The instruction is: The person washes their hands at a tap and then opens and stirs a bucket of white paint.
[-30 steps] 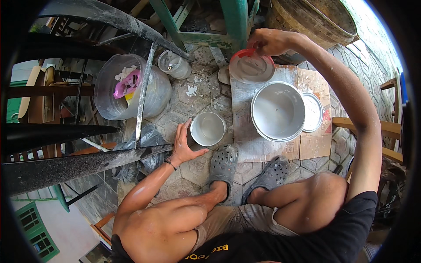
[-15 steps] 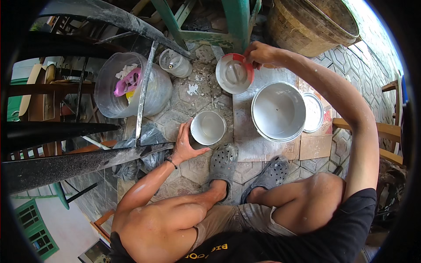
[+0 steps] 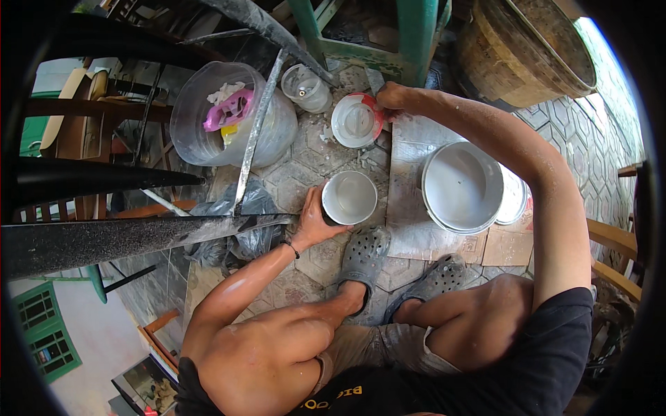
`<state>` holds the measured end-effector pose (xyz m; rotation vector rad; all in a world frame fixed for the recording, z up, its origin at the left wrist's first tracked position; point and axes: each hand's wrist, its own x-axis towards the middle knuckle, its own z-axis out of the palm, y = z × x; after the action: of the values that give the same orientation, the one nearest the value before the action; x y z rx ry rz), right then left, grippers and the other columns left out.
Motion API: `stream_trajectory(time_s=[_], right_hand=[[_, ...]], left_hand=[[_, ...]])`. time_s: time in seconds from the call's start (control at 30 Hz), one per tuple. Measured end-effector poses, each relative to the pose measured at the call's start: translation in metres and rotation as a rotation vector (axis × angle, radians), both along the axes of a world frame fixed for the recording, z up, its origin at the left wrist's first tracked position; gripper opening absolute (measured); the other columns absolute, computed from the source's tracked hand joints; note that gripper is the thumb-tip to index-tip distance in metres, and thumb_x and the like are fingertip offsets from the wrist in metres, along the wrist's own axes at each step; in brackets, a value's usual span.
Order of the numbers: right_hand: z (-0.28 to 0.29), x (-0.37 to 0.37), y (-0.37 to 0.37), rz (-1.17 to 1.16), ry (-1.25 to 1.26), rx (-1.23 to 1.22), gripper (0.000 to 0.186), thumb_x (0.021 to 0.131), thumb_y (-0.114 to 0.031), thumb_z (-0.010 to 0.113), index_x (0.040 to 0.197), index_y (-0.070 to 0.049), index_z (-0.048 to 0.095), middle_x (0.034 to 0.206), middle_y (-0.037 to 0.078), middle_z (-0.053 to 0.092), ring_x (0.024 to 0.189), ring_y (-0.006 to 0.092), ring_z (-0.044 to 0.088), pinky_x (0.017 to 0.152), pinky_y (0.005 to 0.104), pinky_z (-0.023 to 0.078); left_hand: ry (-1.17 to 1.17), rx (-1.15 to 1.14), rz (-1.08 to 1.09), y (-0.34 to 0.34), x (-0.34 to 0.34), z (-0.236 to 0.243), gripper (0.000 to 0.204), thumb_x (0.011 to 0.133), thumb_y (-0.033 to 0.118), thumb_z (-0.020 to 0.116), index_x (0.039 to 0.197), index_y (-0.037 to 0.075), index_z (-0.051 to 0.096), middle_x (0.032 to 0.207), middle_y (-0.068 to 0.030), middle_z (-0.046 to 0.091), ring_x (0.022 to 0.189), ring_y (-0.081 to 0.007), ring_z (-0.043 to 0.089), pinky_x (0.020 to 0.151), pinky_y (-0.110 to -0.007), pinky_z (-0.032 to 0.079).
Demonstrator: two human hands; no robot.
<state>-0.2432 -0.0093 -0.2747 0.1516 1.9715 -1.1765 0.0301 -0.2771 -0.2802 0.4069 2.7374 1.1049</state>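
My left hand (image 3: pixel 318 220) is wrapped around the side of a small white tub (image 3: pixel 349 197), its thumb along the near side. Some liquid seems to lie at the bottom of that tub. Farther off, my right hand (image 3: pixel 393 101) grips the right rim of a red-and-white bowl (image 3: pixel 356 120), which has a pale, wet-looking inside. To the right, a larger white bucket (image 3: pixel 463 187) with a whitish coating stands on flattened cardboard (image 3: pixel 409 239). A whitish round lid or dish (image 3: pixel 513 197) is partly hidden behind it and my right forearm.
A clear plastic tub (image 3: pixel 187 142) with a pink bag and a clear jar (image 3: pixel 306 89) stand at the left. A black metal bar (image 3: pixel 159 239) crosses there above a dark plastic bag (image 3: pixel 250 239). Green wooden legs (image 3: pixel 416 41) and a dirty large bucket (image 3: pixel 517 59) stand at the back.
My right hand has brought the red-and-white bowl leftward, off the cardboard's edge and nearer the clear jar. My left hand has closed around the white tub. The whole view has shifted slightly.
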Motion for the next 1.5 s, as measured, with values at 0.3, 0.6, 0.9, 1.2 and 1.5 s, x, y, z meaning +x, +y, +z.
stream_trajectory(time_s=[0.3, 0.6, 0.9, 1.2, 1.5], right_hand=[[-0.053, -0.010, -0.020, -0.034, -0.111, -0.160, 0.006, 0.089, -0.002, 0.063, 0.093, 0.001, 0.066, 0.077, 0.013, 0.062, 0.065, 0.0246, 0.062, 0.052, 0.0403, 0.052], [-0.092, -0.008, 0.046, 0.191, 0.305, -0.211, 0.022, 0.081, -0.015, 0.071, 0.091, 0.004, 0.073, 0.095, 0.018, 0.073, 0.078, 0.0274, 0.072, 0.071, 0.0415, 0.059], [0.034, 0.019, 0.047, -0.044, 0.275, 0.000, 0.033, 0.081, -0.024, 0.072, 0.105, -0.002, 0.077, 0.093, 0.012, 0.075, 0.083, 0.0205, 0.070, 0.078, 0.0331, 0.055], [0.127, 0.084, 0.130, 0.080, 0.807, -0.013, 0.022, 0.091, -0.023, 0.076, 0.089, -0.001, 0.079, 0.126, 0.014, 0.069, 0.112, 0.0252, 0.067, 0.092, 0.0417, 0.055], [0.121, 0.129, 0.208, -0.129, 0.766, 0.191, 0.043, 0.091, -0.040, 0.074, 0.076, 0.000, 0.073, 0.099, 0.013, 0.076, 0.089, 0.0215, 0.070, 0.080, 0.0374, 0.055]], left_hand=[[0.004, -0.016, 0.044, -0.006, 0.006, -0.001, 0.114, 0.058, 0.034, 0.096, 0.147, -0.002, 0.034, 0.130, -0.0230, 0.049, 0.124, -0.0415, 0.049, 0.106, -0.048, 0.043], [-0.026, 0.042, 0.005, 0.027, -0.001, -0.010, 0.105, 0.056, 0.037, 0.097, 0.138, -0.001, 0.044, 0.124, -0.0197, 0.053, 0.119, -0.0399, 0.052, 0.101, -0.047, 0.046], [0.030, 0.136, 0.047, 0.011, -0.002, -0.021, 0.101, 0.052, 0.033, 0.099, 0.135, 0.003, 0.051, 0.121, -0.0158, 0.056, 0.115, -0.0357, 0.055, 0.099, -0.046, 0.048], [-0.044, 0.075, 0.002, 0.015, -0.010, -0.028, 0.111, 0.054, 0.030, 0.101, 0.142, 0.002, 0.040, 0.136, -0.0164, 0.055, 0.127, -0.0327, 0.055, 0.108, -0.044, 0.044], [-0.336, -0.064, 0.404, 0.022, 0.054, -0.031, 0.068, 0.067, 0.028, 0.086, 0.119, 0.000, 0.053, 0.104, -0.0177, 0.062, 0.098, -0.0341, 0.061, 0.086, -0.046, 0.050]])
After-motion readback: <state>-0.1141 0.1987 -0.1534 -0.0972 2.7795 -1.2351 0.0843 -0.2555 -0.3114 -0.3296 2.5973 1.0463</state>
